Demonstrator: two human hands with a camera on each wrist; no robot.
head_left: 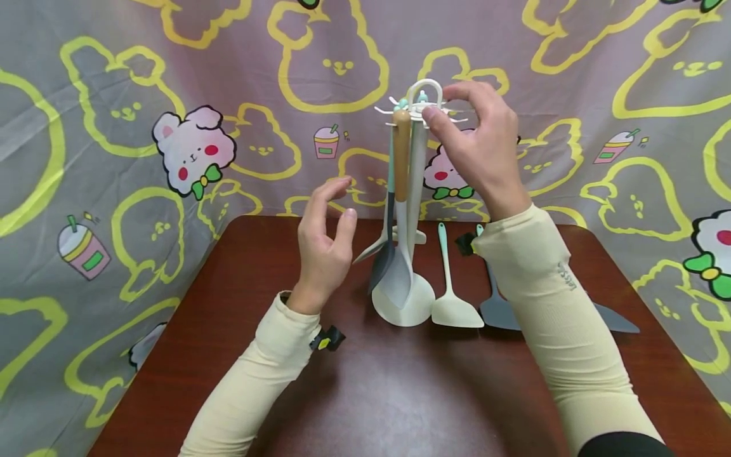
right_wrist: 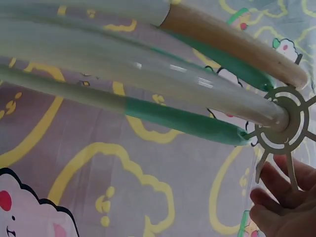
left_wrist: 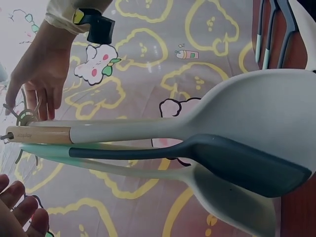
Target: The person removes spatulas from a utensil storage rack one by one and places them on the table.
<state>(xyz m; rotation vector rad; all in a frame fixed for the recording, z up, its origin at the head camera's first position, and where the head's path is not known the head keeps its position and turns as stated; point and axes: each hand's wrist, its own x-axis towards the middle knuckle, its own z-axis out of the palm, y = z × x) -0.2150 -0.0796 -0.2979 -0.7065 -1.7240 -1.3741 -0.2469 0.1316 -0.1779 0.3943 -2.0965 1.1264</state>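
A white utensil rack with a hook ring [head_left: 419, 109] and a round base [head_left: 422, 311] stands on the table. My right hand [head_left: 485, 143] is at the top of it, thumb and fingers pinching the edge of the ring. From the hooks hang a pale spoon with a wooden handle [head_left: 402, 152], a dark grey utensil [left_wrist: 247, 168] with a mint handle, and a pale utensil [left_wrist: 234, 200] behind it. Left of the rack my left hand [head_left: 325, 247] is raised, fingers loosely bent and apart from the utensils, holding nothing.
To the right of the base lie a cream turner [head_left: 457, 311] with a mint handle, a grey turner [head_left: 498, 312] and another grey utensil [head_left: 617, 317] partly hidden by my right sleeve. A patterned curtain [head_left: 337, 146] hangs behind the brown table [head_left: 257, 273].
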